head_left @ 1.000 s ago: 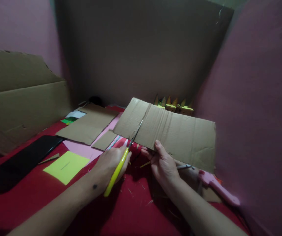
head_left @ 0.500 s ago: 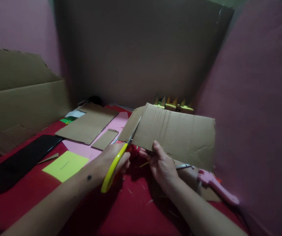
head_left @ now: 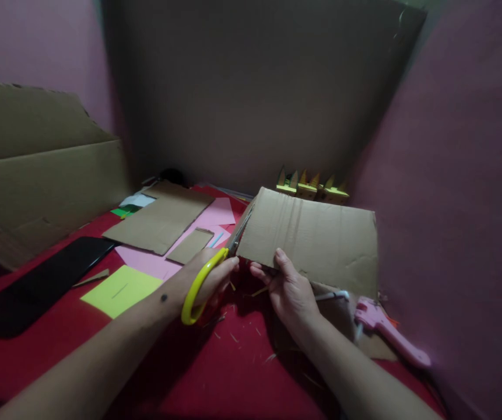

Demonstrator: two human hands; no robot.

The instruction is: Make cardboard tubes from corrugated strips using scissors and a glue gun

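Note:
My left hand [head_left: 216,284] is closed round the yellow handle of a pair of scissors [head_left: 199,286]. The blades point up and away, at the left edge of a corrugated cardboard piece [head_left: 310,236]. A narrow cardboard strip behind the blades tilts away from the main piece and is mostly hidden. My right hand [head_left: 288,291] grips the cardboard's near edge, thumb on top and fingers underneath. By the right wrist lie a white stick [head_left: 333,296] and a pink glue gun [head_left: 389,331].
A black tablet-like slab [head_left: 45,286], a yellow paper [head_left: 120,291] and flat cardboard [head_left: 163,216] over pink paper [head_left: 218,211] lie left on the red cloth [head_left: 229,379]. Large folded cardboard [head_left: 49,186] stands far left. Small cardboard models [head_left: 307,189] stand at the back.
The scissor blades have turned more upright and seem closer together. The strip left of them has tilted and shows less. My right hand keeps its grip on the cardboard; the view has shifted slightly.

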